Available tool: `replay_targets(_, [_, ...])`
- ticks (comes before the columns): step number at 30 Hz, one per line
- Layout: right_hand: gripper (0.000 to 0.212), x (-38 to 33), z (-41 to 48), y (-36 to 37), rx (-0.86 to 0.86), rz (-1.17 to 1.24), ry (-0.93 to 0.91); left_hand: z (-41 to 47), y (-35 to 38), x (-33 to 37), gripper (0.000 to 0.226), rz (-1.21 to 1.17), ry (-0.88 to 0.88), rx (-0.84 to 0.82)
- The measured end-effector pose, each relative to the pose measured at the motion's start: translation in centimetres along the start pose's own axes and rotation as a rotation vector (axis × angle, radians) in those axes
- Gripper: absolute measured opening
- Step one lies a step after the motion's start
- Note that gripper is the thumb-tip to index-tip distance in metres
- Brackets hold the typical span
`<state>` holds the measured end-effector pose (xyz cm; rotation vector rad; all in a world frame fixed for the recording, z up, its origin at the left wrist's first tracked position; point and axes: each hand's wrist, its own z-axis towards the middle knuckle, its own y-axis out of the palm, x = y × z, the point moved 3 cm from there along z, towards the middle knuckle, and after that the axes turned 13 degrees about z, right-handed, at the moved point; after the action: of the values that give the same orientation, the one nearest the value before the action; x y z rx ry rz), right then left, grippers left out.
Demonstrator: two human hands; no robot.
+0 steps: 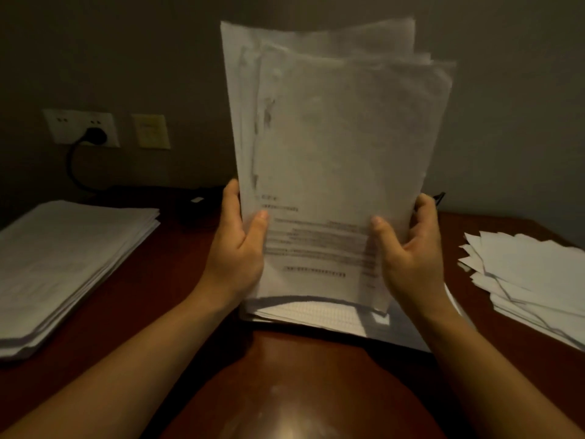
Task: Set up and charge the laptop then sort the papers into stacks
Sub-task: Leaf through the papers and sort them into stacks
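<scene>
Both hands [323,248] — upright sheaf [342,147] between

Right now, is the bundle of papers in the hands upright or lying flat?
Upright: the left hand and right hand grip the paper bundle by its lower sides, printed face toward the camera.

My glossy reddish worktop [285,384], squared paper stack [63,264] at left, loosely fanned pile [535,274] at right, third stack [316,315] in the middle.

It looked like an office: a wooden desk [285,391] lay under the left hand [240,248] and right hand [408,251], which gripped papers [342,147]. A paper pile [69,258] sat left of them, another pile [535,274] right, and a plugged wall socket [83,128] beyond the left hand.
</scene>
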<state>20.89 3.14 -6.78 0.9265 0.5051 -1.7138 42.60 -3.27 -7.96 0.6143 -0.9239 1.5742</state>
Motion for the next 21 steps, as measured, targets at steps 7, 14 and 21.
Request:
replay_targets(7, [0.052,-0.4,0.1,-0.2,-0.013,0.029,-0.015,-0.1,-0.2,-0.3,0.054,0.046,0.003,0.019])
replay_targets(14, [0.059,-1.0,-0.2,0.3,-0.01,0.011,-0.097,-0.7,0.2,0.6,0.053,-0.049,0.058,-0.024])
replay_targets(21, [0.051,-0.9,-1.0,1.0,-0.007,-0.077,-0.135,-1.3,0.5,-0.1,0.025,0.029,-0.02,0.043])
